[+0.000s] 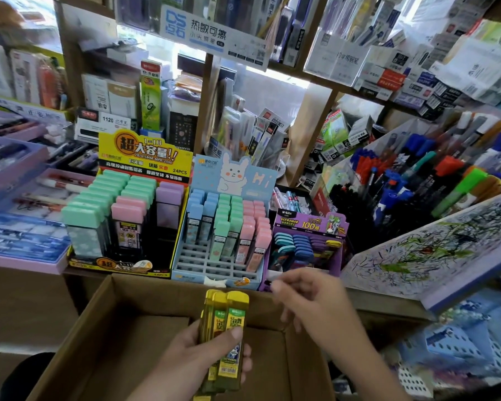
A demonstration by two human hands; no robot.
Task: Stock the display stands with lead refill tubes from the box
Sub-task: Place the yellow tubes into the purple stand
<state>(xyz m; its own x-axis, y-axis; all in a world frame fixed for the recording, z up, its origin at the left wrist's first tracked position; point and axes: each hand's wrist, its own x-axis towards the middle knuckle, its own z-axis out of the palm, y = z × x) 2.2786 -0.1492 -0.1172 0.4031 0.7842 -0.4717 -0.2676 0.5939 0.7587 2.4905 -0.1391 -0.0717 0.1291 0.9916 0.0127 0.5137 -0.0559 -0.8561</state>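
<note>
Your left hand [191, 351], lower centre: thumb and fingers wrapped round a bundle of yellow lead refill tubes [232, 322], held upright over the open cardboard box [99, 314]. Your right hand [315, 305], right of centre: fingers loosely curled, nothing seen in them, tips blurred, just below the purple display stand [307, 224]. Blue stand [214, 264] and yellow stand [139, 151]: centre, side by side.

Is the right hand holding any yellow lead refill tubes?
No, the left hand grips the yellow lead refill tubes; the right hand holds none.
</note>
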